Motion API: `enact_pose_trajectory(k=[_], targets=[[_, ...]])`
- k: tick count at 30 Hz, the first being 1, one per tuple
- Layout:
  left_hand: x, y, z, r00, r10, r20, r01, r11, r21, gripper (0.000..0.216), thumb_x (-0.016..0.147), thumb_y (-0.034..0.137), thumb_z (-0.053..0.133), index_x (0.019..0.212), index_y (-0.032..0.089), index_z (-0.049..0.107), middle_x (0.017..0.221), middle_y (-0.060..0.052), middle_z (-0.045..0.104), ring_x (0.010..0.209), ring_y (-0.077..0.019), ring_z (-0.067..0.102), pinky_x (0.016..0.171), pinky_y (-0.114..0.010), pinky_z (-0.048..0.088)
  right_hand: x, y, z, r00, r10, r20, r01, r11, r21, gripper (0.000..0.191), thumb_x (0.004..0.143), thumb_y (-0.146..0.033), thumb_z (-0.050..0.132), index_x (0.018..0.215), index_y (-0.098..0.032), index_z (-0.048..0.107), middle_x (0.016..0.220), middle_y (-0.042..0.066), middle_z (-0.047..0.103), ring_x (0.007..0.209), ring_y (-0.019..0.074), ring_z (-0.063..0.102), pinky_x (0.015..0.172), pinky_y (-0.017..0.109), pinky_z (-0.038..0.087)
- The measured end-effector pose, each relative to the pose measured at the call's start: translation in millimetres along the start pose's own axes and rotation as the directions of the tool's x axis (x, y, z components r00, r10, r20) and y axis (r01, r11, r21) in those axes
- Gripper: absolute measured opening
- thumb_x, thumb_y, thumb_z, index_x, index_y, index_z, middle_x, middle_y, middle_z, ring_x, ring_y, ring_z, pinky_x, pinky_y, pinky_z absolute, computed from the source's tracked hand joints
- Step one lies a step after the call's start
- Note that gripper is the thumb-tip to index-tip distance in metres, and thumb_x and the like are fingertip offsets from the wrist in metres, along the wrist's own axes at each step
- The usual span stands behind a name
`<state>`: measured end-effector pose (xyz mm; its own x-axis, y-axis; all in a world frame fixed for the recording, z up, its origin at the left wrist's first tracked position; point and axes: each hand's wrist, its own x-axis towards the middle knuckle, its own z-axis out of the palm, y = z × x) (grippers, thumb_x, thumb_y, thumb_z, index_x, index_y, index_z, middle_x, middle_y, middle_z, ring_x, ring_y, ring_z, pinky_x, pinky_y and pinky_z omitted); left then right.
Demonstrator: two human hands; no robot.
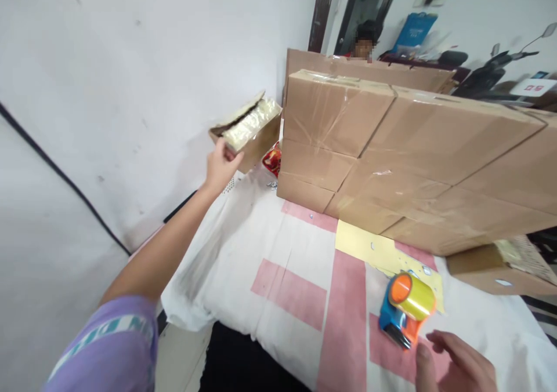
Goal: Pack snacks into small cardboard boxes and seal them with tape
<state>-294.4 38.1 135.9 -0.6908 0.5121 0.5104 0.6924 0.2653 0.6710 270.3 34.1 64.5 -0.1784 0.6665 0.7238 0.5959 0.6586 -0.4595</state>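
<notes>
My left hand [221, 164] reaches far out and grips the near corner of a small open cardboard box [251, 130] filled with yellowish packed goods; the box is tilted and lifted near the white wall. My right hand [455, 364] hovers low at the bottom right, fingers apart and empty, just beside a blue and orange tape dispenser [404, 308] with a roll of clear tape, which lies on the white and pink cloth [304, 287].
A wall of large taped cardboard boxes [391, 148] stands across the back. A yellow sheet [374, 247] lies before them. Another open box [500, 267] sits at the right. A red packet [272, 159] lies by the stack. A person sits behind the boxes.
</notes>
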Motion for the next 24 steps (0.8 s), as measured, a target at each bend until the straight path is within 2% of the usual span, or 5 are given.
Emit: enact_pose_trajectory(k=[6,9,15,20,24], targets=[[-139,-19,-86,0.975,-0.152,0.164,0.165,0.984,-0.066,0.033,0.09,0.054,0.053,0.081,0.022,0.054,0.074,-0.003,0.067,0.07,-0.0184,0.068,0.067,-0.029,0.054,40,-19,30,0.99,-0.13,0.054,0.116,0.972,0.205,0.012,0.086,-0.026,0.069,0.097,-0.023,0.064,0.093,0.008,0.069,0.088,0.0266,0.068,0.082,0.046,0.054],[-192,-12,-99,0.961,-0.005,0.277,0.007,1.0,-0.007,0.028,0.092,0.045,0.053,0.079,0.021,0.06,0.077,-0.005,0.066,0.076,-0.02,0.068,0.07,-0.031,0.054,74,-43,51,0.954,-0.201,0.22,0.127,0.942,0.311,0.012,0.091,-0.028,0.063,0.102,-0.024,0.065,0.102,0.009,0.071,0.096,0.0254,0.068,0.084,0.043,0.055],[-240,11,-91,0.705,0.558,0.438,-0.526,0.825,-0.204,0.038,0.082,0.007,0.046,0.112,0.02,0.067,0.095,-0.006,0.062,0.079,-0.0153,0.062,0.068,-0.025,0.051,113,-68,72,0.743,-0.237,0.626,-0.042,0.917,0.397,0.044,0.095,-0.048,0.06,0.134,-0.028,0.058,0.136,0.01,0.062,0.121,0.0295,0.062,0.099,0.047,0.053],[-259,28,-66,0.623,0.589,0.515,-0.536,0.801,-0.267,0.053,0.076,0.001,0.041,0.12,0.021,0.063,0.097,-0.005,0.062,0.079,-0.0145,0.063,0.068,-0.023,0.05,103,-72,59,0.446,-0.318,0.837,0.114,0.947,0.299,0.096,0.077,-0.057,0.079,0.157,-0.028,0.035,0.155,0.013,0.047,0.137,0.0366,0.052,0.11,0.052,0.047],[-274,33,-49,0.609,0.571,0.55,-0.485,0.817,-0.312,0.044,0.084,0.003,0.042,0.118,0.019,0.065,0.096,-0.006,0.064,0.08,-0.0148,0.066,0.071,-0.023,0.052,97,-76,52,0.494,-0.265,0.828,0.271,0.952,0.143,0.08,0.082,-0.031,0.073,0.154,-0.022,0.041,0.147,0.017,0.055,0.124,0.0387,0.06,0.097,0.051,0.052]])
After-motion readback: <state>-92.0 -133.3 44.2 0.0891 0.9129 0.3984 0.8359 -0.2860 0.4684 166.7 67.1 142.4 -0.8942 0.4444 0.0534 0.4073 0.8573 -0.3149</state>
